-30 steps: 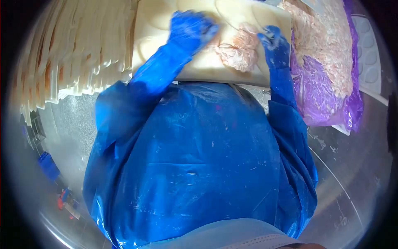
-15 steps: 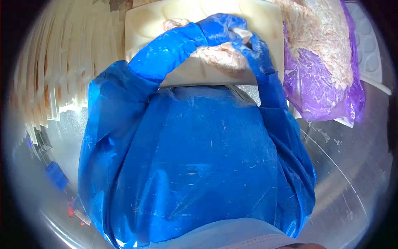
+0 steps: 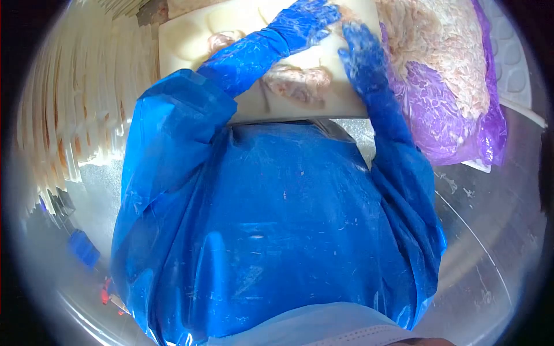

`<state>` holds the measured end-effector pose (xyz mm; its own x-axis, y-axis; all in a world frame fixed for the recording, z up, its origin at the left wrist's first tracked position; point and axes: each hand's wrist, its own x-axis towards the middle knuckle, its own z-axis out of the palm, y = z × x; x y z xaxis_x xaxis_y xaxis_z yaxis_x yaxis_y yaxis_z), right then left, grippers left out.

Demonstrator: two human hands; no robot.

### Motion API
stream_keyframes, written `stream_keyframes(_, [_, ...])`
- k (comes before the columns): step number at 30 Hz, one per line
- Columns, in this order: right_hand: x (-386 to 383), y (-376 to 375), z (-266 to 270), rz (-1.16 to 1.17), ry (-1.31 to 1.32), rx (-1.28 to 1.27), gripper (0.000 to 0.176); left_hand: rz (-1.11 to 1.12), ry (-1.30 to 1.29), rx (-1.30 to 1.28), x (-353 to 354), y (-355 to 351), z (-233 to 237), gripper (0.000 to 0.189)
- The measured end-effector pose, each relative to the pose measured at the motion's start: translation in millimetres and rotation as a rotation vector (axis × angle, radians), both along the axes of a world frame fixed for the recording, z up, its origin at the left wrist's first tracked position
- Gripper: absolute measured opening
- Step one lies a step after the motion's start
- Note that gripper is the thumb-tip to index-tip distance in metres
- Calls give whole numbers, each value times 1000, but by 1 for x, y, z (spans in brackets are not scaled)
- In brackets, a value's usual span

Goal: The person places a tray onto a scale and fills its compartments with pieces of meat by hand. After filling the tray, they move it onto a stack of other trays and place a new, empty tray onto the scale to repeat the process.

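A white moulded tray [image 3: 173, 43] with oval hollows lies in front of me. My left hand [image 3: 306, 23], in a blue glove smeared with pale bits, reaches over its far part with fingers stretched out. My right hand [image 3: 363, 55], gloved likewise, is over the tray's right side with fingers extended and apart from the left. Some pinkish meat [image 3: 346, 12] shows just beyond the fingertips. Nearer me a lump of raw pale-pink meat [image 3: 297, 82] rests in a hollow. Another small meat piece [image 3: 224, 40] sits at the left, partly behind my left forearm.
On the right, a purple plastic bag [image 3: 441, 124] lies opened around a large mass of pale minced meat [image 3: 444, 52]. Another white tray with hollows [image 3: 508, 52] stands beyond it. Many upright white trays or boards [image 3: 75, 86] are stacked at the left, by a metal surface [image 3: 104, 184].
My hands have come apart and moved farther forward, with fingers spreading. The pale piece between them has left my fingers. The tray now appears slightly farther left, with the near lump uncovered.
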<state>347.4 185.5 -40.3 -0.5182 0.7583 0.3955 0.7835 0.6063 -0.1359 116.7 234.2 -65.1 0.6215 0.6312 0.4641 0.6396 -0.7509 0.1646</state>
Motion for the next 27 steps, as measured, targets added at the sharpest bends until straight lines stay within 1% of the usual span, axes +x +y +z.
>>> stream_keyframes(1, [8, -3, -2, 58, 27, -1, 56, 44, 37, 16, -6, 7, -1, 54])
stream_keyframes(2, [13, -11, 4, 54, 28, 0, 56, 87, 71, 23, -9, 6, 3, 55])
stream_keyframes(4, [20, -18, 18, 28, -23, -151, 56, 133, 65, -3, -12, -3, 27, 54])
stream_keyframes(5, [25, -19, 13, 56, 51, -122, 50, 199, 30, 91, -12, -10, 37, 51])
stream_keyframes(6, [19, -23, 31, 65, 51, -125, 50, 263, -3, 183, -13, -20, 42, 48])
stream_keyframes(7, [15, -29, 52, 19, 157, -179, 45, 271, 0, 173, -17, -33, 39, 48])
stream_keyframes(8, [8, -36, 63, -32, 262, -238, 41, 120, -347, -286, -21, -50, 31, 36])
stream_keyframes(9, [-6, -46, 49, 55, 777, -556, 33, -41, -689, -740, -23, -67, 30, 26])
stream_keyframes(10, [-13, -53, 37, 55, 779, -565, 33, -180, -739, -581, -19, -96, 50, 22])
stream_keyframes(12, [-28, -66, 30, 238, 154, -404, 29, 69, -38, -301, -19, -125, 64, 21])
stream_keyframes(13, [-28, -67, 32, 203, 312, -459, 26, -5, -178, -275, -31, -122, 36, 22])
stream_keyframes(14, [-30, -61, 41, 212, 308, -456, 26, 4, -180, -270, -35, -120, 37, 22])
stream_keyframes(16, [-29, -51, 50, 121, 360, -776, 26, -3, -203, -517, -42, -119, 45, 21])
stream_keyframes(17, [-29, -48, 47, 187, 502, -719, 25, 28, -313, -493, -46, -121, 51, 27])
stream_keyframes(18, [-26, -42, 47, 194, 498, -718, 25, 34, -316, -489, -46, -121, 56, 27])
stream_keyframes(20, [-24, -28, 57, 266, 522, -721, 25, 79, -426, -356, -41, -117, 67, 37])
stream_keyframes(21, [-31, -28, 71, 212, 541, -791, 25, 70, -446, -542, -33, -120, 82, 47])
stream_keyframes(22, [-33, -24, 68, 219, 538, -787, 25, 157, -357, -897, -25, -119, 113, 52])
stream_keyframes(23, [-36, -16, 62, 256, 733, -854, 23, 192, -499, -972, -19, -113, 104, 52])
stream_keyframes(24, [-46, -13, 73, 289, 930, -918, 21, 223, -641, -1044, -17, -106, 100, 52])
stream_keyframes(25, [-46, -10, 91, 328, 593, -711, 23, 220, -640, -1039, -22, -99, 96, 52])
stream_keyframes(26, [-48, 0, 91, 326, 592, -710, 23, 141, -705, -1084, -28, -94, 99, 51])
stream_keyframes(27, [-52, 16, 85, 314, 536, -645, 22, 62, -769, -1130, -32, -90, 99, 50])
